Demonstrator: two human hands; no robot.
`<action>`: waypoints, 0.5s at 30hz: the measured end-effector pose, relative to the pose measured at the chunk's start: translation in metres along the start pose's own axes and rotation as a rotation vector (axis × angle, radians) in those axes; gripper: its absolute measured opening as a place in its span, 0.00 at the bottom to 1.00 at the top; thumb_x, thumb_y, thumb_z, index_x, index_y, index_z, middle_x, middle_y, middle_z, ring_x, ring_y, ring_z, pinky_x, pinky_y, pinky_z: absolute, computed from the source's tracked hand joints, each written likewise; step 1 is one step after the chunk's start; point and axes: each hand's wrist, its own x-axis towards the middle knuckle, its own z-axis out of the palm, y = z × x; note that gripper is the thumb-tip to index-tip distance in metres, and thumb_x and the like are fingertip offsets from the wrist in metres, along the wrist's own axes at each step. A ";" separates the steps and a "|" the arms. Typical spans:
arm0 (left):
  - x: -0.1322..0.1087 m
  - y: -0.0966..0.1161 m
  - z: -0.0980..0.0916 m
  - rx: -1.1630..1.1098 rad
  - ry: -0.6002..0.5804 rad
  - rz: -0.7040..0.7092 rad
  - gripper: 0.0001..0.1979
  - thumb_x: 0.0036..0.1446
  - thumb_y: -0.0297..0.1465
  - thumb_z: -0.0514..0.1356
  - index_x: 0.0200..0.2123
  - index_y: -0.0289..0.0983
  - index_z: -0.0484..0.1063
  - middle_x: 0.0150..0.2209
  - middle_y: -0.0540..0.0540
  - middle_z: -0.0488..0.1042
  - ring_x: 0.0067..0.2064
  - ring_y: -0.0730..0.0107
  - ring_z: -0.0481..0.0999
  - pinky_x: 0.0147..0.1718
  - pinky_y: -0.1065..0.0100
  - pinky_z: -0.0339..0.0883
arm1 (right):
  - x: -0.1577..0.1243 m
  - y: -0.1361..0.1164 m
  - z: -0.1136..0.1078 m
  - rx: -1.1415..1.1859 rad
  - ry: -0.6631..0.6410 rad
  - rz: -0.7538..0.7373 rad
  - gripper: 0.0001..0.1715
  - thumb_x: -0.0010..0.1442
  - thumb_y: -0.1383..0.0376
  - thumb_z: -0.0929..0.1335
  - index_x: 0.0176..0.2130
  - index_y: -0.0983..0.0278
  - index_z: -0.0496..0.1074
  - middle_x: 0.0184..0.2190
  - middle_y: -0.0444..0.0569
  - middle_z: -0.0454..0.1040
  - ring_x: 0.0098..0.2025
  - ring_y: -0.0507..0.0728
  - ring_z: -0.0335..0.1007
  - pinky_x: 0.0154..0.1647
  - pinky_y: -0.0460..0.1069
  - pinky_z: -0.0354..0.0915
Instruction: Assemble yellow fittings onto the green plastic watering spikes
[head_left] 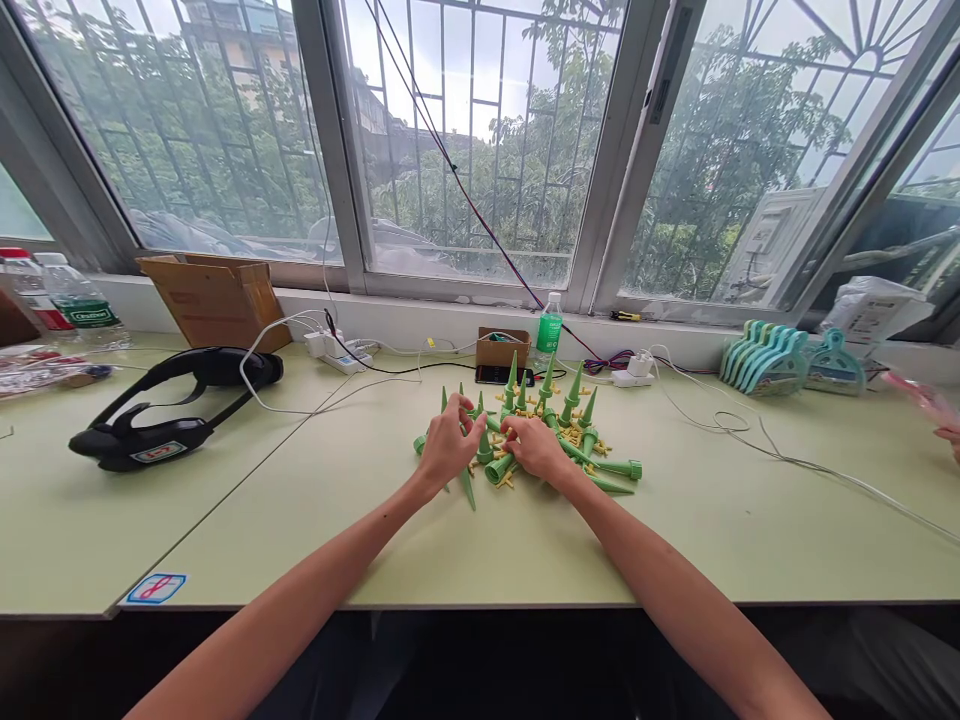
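Observation:
A pile of green plastic plant watering spikes (pixel 574 395) lies in front of me, several standing on their wide ends and others on their sides. Small yellow T-shaped valve pieces (pixel 576 436) are scattered among them. My left hand (pixel 450 440) is at the pile's left side, fingers bent inward, close beside an upright spike (pixel 485 447); what its fingertips hold cannot be made out. Just to the right, my right hand (pixel 536 447) has its fingers curled together above a lying spike (pixel 498 469) with its round open end towards me. Its fingertips hide whatever is between them.
Behind the pile are a small cardboard box (pixel 502 347), a phone (pixel 491 376) and a green-labelled bottle (pixel 550 325). A black headset (pixel 172 410) lies left; cables (pixel 795 460) and light-blue hangers (pixel 765 360) are right. Another person's hand (pixel 951 437) shows at the right edge.

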 end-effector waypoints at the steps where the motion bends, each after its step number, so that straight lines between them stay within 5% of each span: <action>1: 0.000 0.000 0.000 -0.001 0.000 -0.002 0.11 0.57 0.41 0.54 0.37 0.40 0.61 0.22 0.55 0.66 0.22 0.72 0.67 0.25 0.70 0.56 | 0.000 0.000 0.000 -0.001 -0.008 -0.003 0.09 0.55 0.71 0.68 0.39 0.61 0.70 0.33 0.45 0.78 0.38 0.55 0.71 0.32 0.45 0.55; 15: 0.000 0.000 -0.001 -0.016 0.008 -0.008 0.11 0.57 0.41 0.54 0.37 0.40 0.61 0.23 0.55 0.66 0.21 0.74 0.63 0.25 0.71 0.56 | 0.000 0.002 0.001 0.020 -0.005 -0.023 0.05 0.58 0.70 0.67 0.37 0.62 0.69 0.33 0.46 0.77 0.36 0.53 0.70 0.33 0.44 0.55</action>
